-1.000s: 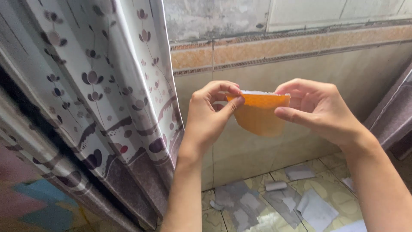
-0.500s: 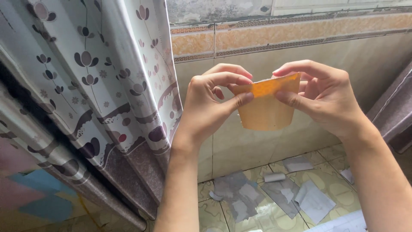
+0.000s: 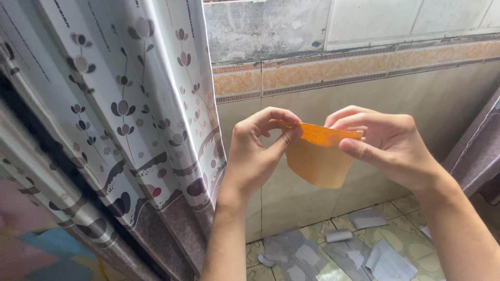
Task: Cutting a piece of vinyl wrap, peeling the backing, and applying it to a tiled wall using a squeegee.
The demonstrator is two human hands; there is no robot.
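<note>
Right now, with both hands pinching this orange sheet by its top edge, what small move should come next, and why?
Probably pull the top edge apart gently: the left hand and right hand each pinch a corner of the orange sheet, whose top strip looks folded over.

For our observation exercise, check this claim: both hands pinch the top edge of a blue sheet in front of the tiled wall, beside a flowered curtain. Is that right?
Not quite. In the head view the sheet is orange, not blue. The rest holds: the left hand and right hand pinch its top edge before the tiled wall, beside the flowered curtain.
</note>
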